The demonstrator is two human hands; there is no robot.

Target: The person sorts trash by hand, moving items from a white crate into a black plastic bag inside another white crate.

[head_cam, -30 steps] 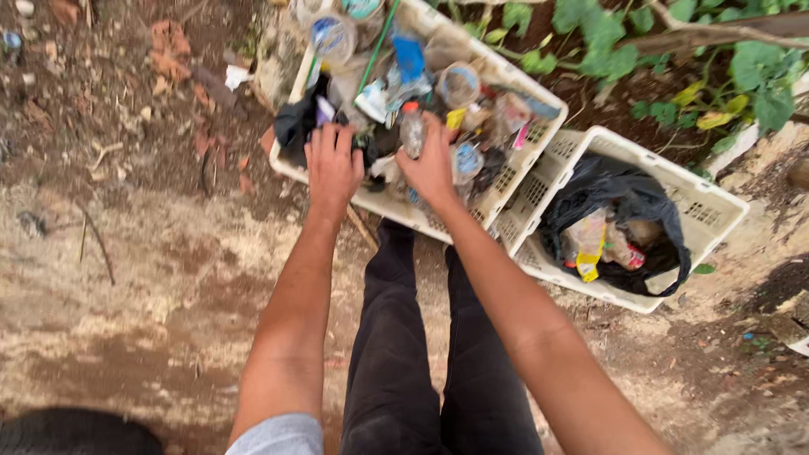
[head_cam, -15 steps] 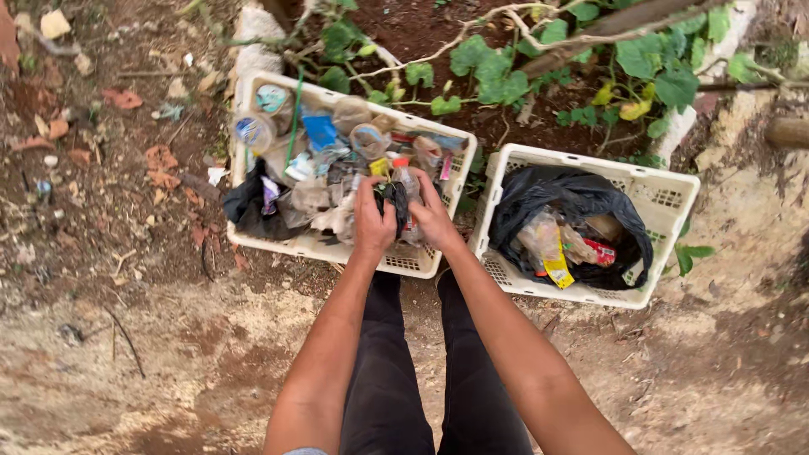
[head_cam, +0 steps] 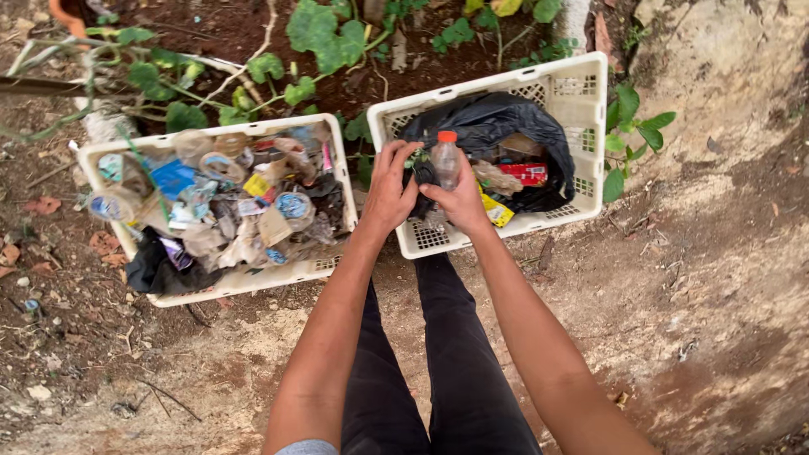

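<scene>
My right hand point(head_cam: 461, 202) grips a clear plastic bottle point(head_cam: 446, 163) with an orange cap, held upright over the near left corner of the right white crate point(head_cam: 590, 109). My left hand point(head_cam: 390, 190) rests against the same bottle from the left, fingers spread on its side. That crate holds a black plastic bag point(head_cam: 497, 126) with a red packet and yellow wrappers. To the left stands a second white crate point(head_cam: 337, 168) filled with mixed litter: cups, wrappers, lids, a dark cloth.
Both crates sit on bare, uneven soil. Green leafy plants point(head_cam: 324, 34) and sticks lie behind them. A pale rock slope point(head_cam: 725, 93) rises at the right. My dark trouser legs point(head_cam: 421, 371) stand just before the crates.
Both hands left the litter in the left crate and moved right with a bottle, now over the right crate. The view swung right as well.
</scene>
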